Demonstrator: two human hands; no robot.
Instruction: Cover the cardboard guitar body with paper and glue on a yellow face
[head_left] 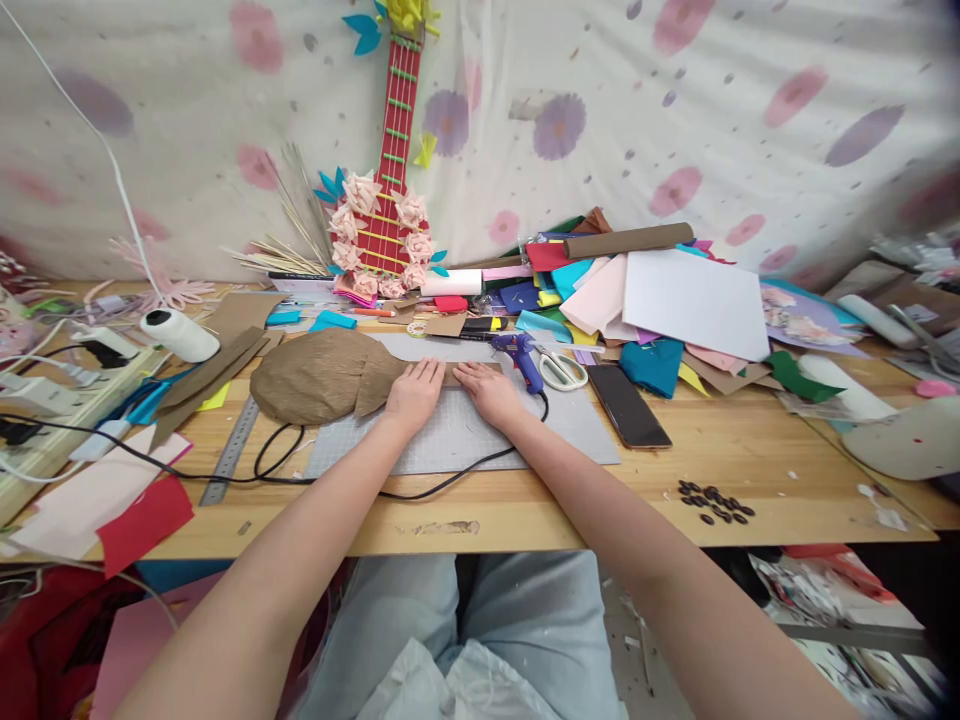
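Observation:
My left hand and my right hand lie flat, side by side, pressing on the narrow end of a brown crumpled-paper guitar shape that rests on a grey cutting mat. Fingers of both hands are spread on the paper; neither grips anything. A blue hot glue gun lies just right of my right hand, its black cord looping across the mat. White-handled scissors sit beside the gun.
A red paper guitar with pink flowers leans on the cloth backdrop. A black phone, a heap of coloured sheets, a metal ruler, a white thread spool, a power strip and dark seeds lie around.

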